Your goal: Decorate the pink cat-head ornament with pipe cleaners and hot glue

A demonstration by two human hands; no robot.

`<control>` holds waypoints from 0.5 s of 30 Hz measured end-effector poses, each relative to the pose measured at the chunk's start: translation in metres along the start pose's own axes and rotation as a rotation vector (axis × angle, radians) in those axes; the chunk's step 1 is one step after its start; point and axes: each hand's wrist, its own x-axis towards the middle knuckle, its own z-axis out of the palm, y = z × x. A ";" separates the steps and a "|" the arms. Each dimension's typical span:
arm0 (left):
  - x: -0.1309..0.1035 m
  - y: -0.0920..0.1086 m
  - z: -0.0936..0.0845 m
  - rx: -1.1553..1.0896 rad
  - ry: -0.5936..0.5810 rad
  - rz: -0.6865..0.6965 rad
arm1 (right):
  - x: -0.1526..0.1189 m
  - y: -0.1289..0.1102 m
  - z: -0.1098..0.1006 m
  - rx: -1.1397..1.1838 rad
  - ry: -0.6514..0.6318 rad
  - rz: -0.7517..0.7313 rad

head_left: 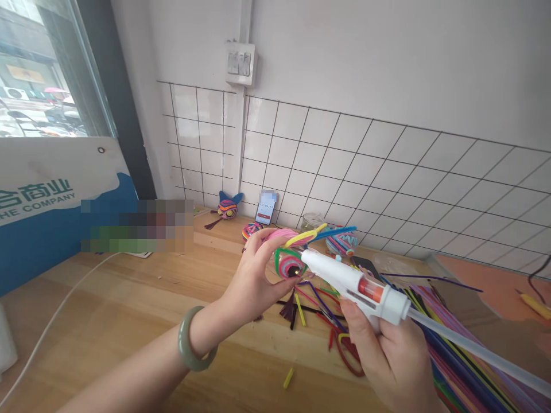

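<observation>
My left hand [253, 275], with a green bangle [186, 338] on its wrist, holds a round craft piece [287, 265] wrapped in green, pink and grey pipe cleaners. Pink, yellow and blue pipe cleaner ends stick out from its top towards the right. In my right hand [387, 350] is a white glue gun [344, 278] with a long clear glue stick out of its back. The gun's nozzle points left, at the right edge of the craft piece; whether they touch I cannot tell. A dark tassel [288, 308] hangs below the piece.
Against the wall stand a phone [266, 207], a finished eared mask [228, 206], a striped ball [341, 242] and a glass jar [312, 221]. Red-handled scissors [349, 355] and cut pieces lie near my right hand. Many pipe cleaners [465, 367] spread at the right. A white cable [55, 315] crosses the left.
</observation>
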 end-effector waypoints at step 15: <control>0.001 0.003 -0.001 0.024 -0.010 0.012 | -0.002 0.000 0.000 0.023 -0.016 -0.024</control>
